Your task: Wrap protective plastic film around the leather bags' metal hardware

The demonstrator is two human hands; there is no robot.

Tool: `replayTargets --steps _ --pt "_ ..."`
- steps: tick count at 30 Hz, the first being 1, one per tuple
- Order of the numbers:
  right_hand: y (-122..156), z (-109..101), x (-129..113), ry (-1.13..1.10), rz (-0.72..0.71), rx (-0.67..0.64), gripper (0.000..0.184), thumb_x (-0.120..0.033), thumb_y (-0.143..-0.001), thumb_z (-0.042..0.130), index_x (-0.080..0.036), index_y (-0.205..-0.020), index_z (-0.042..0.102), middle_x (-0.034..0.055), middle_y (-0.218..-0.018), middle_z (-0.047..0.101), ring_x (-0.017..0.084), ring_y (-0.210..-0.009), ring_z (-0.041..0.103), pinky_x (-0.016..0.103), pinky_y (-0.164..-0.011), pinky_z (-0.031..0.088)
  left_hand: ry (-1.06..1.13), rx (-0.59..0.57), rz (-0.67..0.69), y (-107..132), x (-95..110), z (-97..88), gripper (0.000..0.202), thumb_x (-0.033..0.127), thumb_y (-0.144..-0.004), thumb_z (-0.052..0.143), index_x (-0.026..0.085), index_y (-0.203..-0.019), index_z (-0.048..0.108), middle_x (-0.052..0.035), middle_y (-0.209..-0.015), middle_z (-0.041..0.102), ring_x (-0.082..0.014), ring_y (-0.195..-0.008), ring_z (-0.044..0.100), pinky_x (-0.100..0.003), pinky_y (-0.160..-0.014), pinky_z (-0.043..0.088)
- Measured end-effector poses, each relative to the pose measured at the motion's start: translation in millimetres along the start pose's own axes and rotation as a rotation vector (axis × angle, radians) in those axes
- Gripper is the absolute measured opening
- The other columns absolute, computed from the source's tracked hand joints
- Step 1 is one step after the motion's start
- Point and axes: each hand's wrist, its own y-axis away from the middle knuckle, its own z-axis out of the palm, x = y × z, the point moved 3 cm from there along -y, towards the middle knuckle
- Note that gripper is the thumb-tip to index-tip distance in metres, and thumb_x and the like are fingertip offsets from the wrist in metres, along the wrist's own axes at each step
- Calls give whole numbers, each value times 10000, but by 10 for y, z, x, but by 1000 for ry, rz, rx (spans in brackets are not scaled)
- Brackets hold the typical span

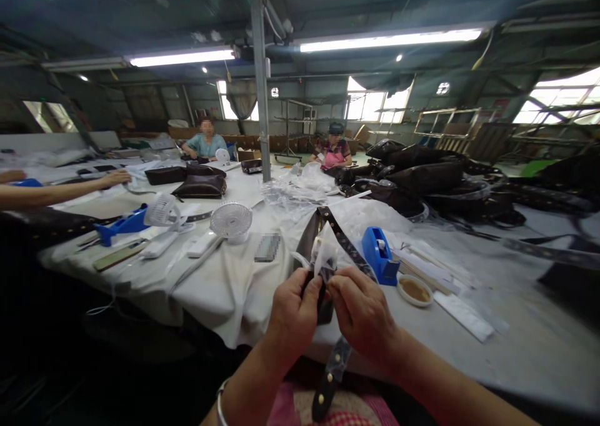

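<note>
A dark brown leather bag [308, 233] lies at the table's near edge in front of me. Translucent white wrapping [329, 237] pokes up out of it. My left hand [294, 310] is closed on the bag's edge, thumb on top. Close beside it, my right hand [363, 307] pinches at the same spot; what is between its fingertips is too small to make out. A studded dark strap [345, 245] runs along the bag's right side. Below my hands, a strap end [325, 388] with brass studs and clear film hangs over my lap.
To the right stand a blue tape dispenser [379, 257] and a round dish of brown paste [415, 290]. A phone [267, 247] and a white fan [231, 220] lie leftward. Dark bags [426, 170] pile up at back right. A co-worker's arm [70, 192] reaches in from the left; two people sit opposite.
</note>
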Motion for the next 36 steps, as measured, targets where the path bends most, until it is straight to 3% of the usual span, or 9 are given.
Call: replayTargets --steps 5,10,14,18,22,25,29,33,36 --pt "-23 -32 117 -19 88 19 174 -147 -993 441 -178 -893 581 75 -830 591 198 -799 564 339 -742 474 -93 -77 148 89 -66 -21 233 311 -958 510 189 -1073 673 -100 -1075 706 -237 -994 631 -334 -887 485" --pt "-72 -78 86 70 29 36 171 -130 -984 455 -168 -896 597 95 -852 605 214 -825 566 351 -756 474 -293 -4 202 117 -72 34 236 274 -967 469 199 -865 668 -44 -784 676 -207 -769 607 -369 -852 463" --pt "-106 -103 -5 146 -76 50 174 -87 -960 457 -153 -906 608 107 -865 614 230 -832 551 368 -766 461 -536 70 299 83 20 78 237 203 -932 482 200 -717 583 -36 -730 648 -214 -759 603 -451 -962 398" --pt "-36 -45 -51 195 -183 -97 226 -124 -981 409 -159 -899 616 97 -843 608 244 -790 518 394 -743 435 -611 82 323 63 17 126 235 186 -918 492 195 -692 555 -32 -716 646 -220 -758 614 -538 -1047 337" --pt "32 -41 28 172 -143 -118 227 -144 -992 421 -166 -883 618 85 -826 602 232 -778 518 377 -734 424 -420 89 272 25 -56 125 207 207 -935 502 207 -768 623 -16 -747 690 -195 -722 639 -442 -938 463" --pt "43 -47 104 101 -57 -70 214 -143 -992 450 -163 -856 612 76 -790 585 209 -761 529 343 -711 425 -335 167 241 -3 -107 70 121 266 -903 603 209 -999 650 -29 -847 722 -202 -781 678 -354 -795 529" --pt "42 -22 93 57 -62 -52 208 -128 -982 459 -167 -838 604 74 -773 580 206 -755 533 340 -706 432 -404 236 382 -9 -107 -4 244 230 -889 634 176 -1125 600 -44 -873 726 -206 -823 699 -332 -779 546" --pt "20 -37 61 50 -69 -18 187 -118 -974 473 -165 -851 606 80 -785 588 211 -758 538 349 -713 445 -535 124 582 -49 -62 -50 117 177 -946 551 173 -988 661 -61 -863 725 -199 -789 689 -321 -748 544" --pt "-23 -57 64 47 -68 13 158 -113 -968 487 -165 -888 613 91 -829 608 218 -797 557 357 -746 464 -460 5 610 -116 -33 -115 157 154 -948 554 170 -1058 666 -67 -930 731 -189 -865 687 -307 -813 544"
